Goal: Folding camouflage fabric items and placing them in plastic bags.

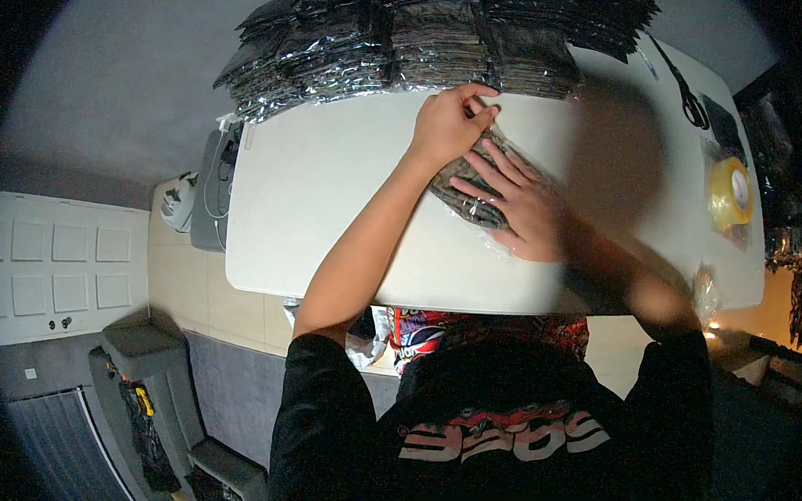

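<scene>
Head view. A clear plastic bag (481, 187) holding a dark folded item lies flat on the white counter (330, 210), just in front of a stack of similar packed bags (430, 34). The left hand (449, 121) is curled, fingertips apparently pinching the bag's far edge; the right hand (521, 207) is spread flat, pressing the bag down. The bag looks light, soft and slippery, its film easily creased; it is best held at a sealed edge while the palm steadies the middle. Scissors (686, 93) and a tape roll (731, 191) rest well apart at right.
</scene>
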The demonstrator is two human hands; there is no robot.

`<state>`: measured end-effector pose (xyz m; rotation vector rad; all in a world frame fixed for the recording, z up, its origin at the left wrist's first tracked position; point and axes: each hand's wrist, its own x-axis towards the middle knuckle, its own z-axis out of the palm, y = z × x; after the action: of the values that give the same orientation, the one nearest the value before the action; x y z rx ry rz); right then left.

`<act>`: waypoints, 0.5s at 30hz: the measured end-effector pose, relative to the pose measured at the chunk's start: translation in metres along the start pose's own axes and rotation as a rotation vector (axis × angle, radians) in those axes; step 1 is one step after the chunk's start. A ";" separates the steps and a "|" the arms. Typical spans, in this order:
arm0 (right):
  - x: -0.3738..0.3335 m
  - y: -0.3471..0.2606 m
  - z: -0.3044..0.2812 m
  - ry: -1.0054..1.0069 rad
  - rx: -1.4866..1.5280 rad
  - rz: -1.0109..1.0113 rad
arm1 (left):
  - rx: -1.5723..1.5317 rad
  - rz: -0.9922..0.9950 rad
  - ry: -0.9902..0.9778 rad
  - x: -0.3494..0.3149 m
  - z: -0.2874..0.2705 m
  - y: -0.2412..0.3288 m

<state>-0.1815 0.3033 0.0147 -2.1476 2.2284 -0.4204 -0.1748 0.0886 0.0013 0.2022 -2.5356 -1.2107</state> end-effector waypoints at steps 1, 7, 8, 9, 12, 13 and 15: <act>0.000 0.000 0.002 -0.010 0.003 -0.002 | -0.001 0.003 0.010 0.000 -0.001 0.000; 0.004 -0.007 0.013 0.068 -0.077 0.103 | 0.108 0.073 0.051 -0.005 -0.022 -0.008; 0.004 -0.008 0.014 0.080 -0.079 0.119 | 0.179 0.075 -0.004 -0.006 -0.027 -0.009; 0.005 -0.010 0.014 0.092 -0.082 0.134 | 0.251 0.076 -0.057 -0.008 -0.031 -0.011; 0.008 -0.016 0.015 0.101 -0.111 0.148 | 0.178 0.062 -0.101 -0.012 -0.044 -0.014; 0.009 -0.018 0.015 0.100 -0.112 0.144 | 0.182 0.049 -0.099 -0.013 -0.048 -0.016; 0.011 -0.021 0.016 0.084 -0.146 0.196 | 0.067 -0.049 -0.216 -0.014 -0.053 -0.018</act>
<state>-0.1582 0.2889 0.0058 -1.9808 2.5606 -0.3563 -0.1436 0.0420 0.0159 0.1567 -2.7745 -1.2269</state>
